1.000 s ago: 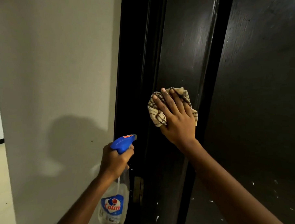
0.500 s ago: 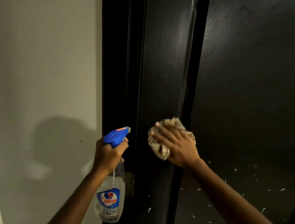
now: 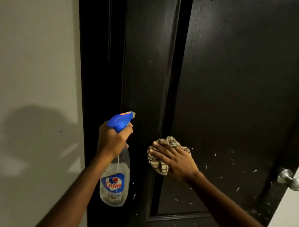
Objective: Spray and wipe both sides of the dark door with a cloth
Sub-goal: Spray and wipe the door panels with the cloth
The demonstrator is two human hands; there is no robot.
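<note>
Wall (image 3: 36, 57): pale grey-green and plain, it fills the left part of the view from top to bottom.
Shadow (image 3: 38, 139): a soft dark shape on the lower wall, with paler streaks along its right side.
Speck (image 3: 60, 131): one small dark dot on the wall, inside the shadow.
Pale surface (image 3: 288, 217): light-coloured patch in the lower right corner; wall or floor cannot be told.

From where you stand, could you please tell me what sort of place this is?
Probably a doorway inside a home: a dark panelled door with a round metal knob, a plain pale wall beside it, and a household spray bottle.
</note>
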